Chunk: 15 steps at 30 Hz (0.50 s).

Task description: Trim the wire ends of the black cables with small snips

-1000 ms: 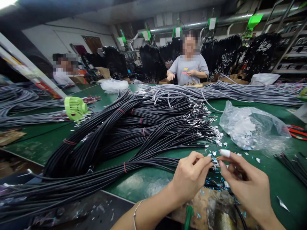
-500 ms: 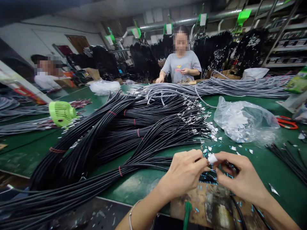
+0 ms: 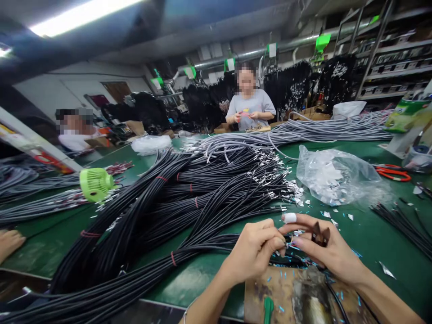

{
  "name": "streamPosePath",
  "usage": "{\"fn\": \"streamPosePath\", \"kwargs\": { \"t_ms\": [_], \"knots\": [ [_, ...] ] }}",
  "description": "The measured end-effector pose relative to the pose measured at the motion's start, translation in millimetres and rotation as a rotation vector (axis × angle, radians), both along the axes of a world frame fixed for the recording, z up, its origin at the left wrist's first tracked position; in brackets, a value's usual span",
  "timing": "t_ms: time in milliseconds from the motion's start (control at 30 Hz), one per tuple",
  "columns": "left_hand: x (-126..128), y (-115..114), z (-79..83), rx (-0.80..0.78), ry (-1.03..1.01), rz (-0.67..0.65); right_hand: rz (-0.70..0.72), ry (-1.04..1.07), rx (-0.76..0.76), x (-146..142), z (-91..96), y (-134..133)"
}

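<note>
My left hand is closed in a pinch on the end of a black cable that runs off to the left into the pile. My right hand is closed too, with a white-taped forefinger stretched toward the left hand and a small dark brown tool held in its fingers. The two hands nearly touch above a worn brown board at the table's near edge. Small blue and white wire scraps lie under them.
A big heap of black cable bundles tied with red bands covers the green table. Grey cables lie behind. A clear bag of white scraps, red-handled scissors and a green fan are nearby. Two people work across the table.
The view tilted up slightly. My right hand turned so the brown tool now shows, and the taped forefinger moved above the left hand's pinch. Another hand appeared at the left edge.
</note>
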State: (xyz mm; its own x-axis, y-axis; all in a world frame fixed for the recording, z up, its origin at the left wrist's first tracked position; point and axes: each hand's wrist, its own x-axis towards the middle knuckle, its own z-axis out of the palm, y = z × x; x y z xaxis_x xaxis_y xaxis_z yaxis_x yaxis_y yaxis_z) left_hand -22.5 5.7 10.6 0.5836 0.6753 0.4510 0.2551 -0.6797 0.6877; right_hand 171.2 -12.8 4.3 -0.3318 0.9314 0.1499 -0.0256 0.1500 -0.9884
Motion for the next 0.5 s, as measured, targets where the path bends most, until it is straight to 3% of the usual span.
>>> {"fn": "streamPosePath", "kwargs": {
  "t_ms": [333, 500],
  "knots": [
    [5.4, -0.1, -3.6, 0.025, -0.033, 0.077, -0.138, 0.08, -0.039, -2.2, -4.1, 1.7],
    [6.9, 0.1, -3.1, 0.081, -0.028, 0.12, -0.275, -0.026, 0.085, -3.0, -5.5, -0.8]
  ]
}}
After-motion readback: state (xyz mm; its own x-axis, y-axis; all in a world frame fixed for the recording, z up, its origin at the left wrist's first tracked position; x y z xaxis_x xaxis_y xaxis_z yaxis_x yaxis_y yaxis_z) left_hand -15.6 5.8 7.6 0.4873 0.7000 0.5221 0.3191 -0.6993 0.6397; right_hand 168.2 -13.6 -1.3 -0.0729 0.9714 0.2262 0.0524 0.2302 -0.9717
